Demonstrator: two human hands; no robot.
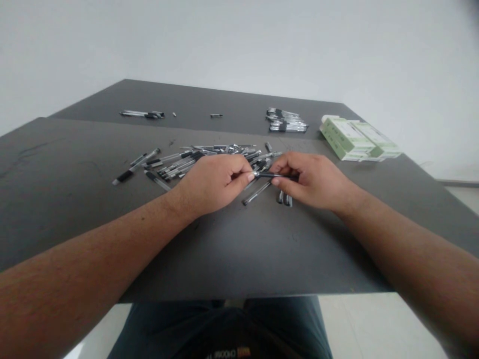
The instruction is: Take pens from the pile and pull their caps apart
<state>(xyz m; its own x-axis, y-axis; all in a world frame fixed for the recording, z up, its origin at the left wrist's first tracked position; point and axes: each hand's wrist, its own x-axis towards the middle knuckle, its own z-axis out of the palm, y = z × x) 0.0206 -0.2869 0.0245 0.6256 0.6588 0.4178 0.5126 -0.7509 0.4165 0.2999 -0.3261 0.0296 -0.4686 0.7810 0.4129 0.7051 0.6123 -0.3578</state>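
Between my two hands a slim black-and-clear pen (264,174) is held level above the table. My left hand (219,182) is closed, pinching its left end between thumb and forefinger. My right hand (309,177) is closed around the other end, and the fingers hide part of it. Behind and beneath the hands lies a loose pile of pens and pen parts (177,164), clear barrels with black grips and caps. A clear pen barrel (256,193) and two black-tipped pieces (284,198) rest on the table just under my right hand.
The dark grey table (224,259) has its edge close to my lap. Two green-and-white boxes (348,137) lie at the right. A stack of pens (286,120) lies farther back, with a few pens (142,114) and a small cap (216,115) towards the left.
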